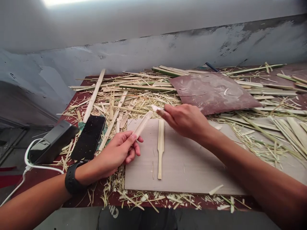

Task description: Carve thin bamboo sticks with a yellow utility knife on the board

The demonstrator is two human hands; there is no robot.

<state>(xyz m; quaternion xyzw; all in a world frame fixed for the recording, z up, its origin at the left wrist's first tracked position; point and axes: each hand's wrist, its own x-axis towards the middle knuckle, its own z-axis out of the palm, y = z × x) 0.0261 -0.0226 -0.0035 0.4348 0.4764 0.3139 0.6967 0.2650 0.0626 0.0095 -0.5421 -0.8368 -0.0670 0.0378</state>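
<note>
My left hand (126,147), a black watch (74,179) on its wrist, is closed around a flat pale bamboo strip (144,123) that points up and to the right. My right hand (183,119) is closed just right of the strip's tip. A small whitish end (157,108) sticks out of its fingers; what kind of thing it is I cannot tell. Between the hands, a bamboo piece with a narrowed handle (161,147) lies lengthwise on a pale board (192,169).
Bamboo shavings (144,95) and strips cover the dark red table. A reddish-brown sheet (213,91) lies on them at the back right. At left are a black phone (88,137), a dark box-like device (52,140) and a white cable (27,153). A wall (148,54) stands behind.
</note>
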